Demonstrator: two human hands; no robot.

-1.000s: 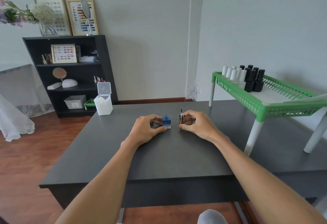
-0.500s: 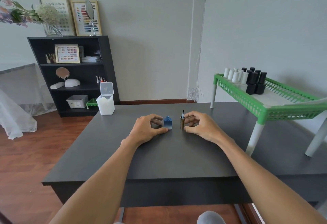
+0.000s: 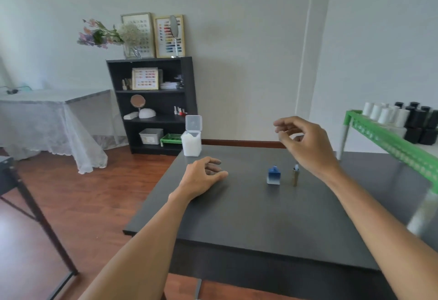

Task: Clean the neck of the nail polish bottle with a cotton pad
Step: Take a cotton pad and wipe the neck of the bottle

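A small blue nail polish bottle [image 3: 273, 176] stands uncapped on the dark table [image 3: 260, 216]. Just right of it its gold cap [image 3: 295, 176] stands upside down with the brush pointing up. A white box of cotton pads [image 3: 191, 140], lid flipped open, sits at the table's far left corner. My left hand [image 3: 202, 177] rests on the table left of the bottle, fingers loosely curled and holding nothing. My right hand [image 3: 303, 143] hovers above and behind the cap with its fingers loosely bent, holding nothing.
A green rack [image 3: 388, 138] with white and black bottles stands on the table's right side. Behind the table are a black bookshelf [image 3: 154, 105], a cloth-covered table [image 3: 54, 114] at left and a dark stand [image 3: 14, 181] at the near left.
Both hands let go of the bottle and cap. My left hand slid left along the table, my right hand rose above the cap. The view swung left.
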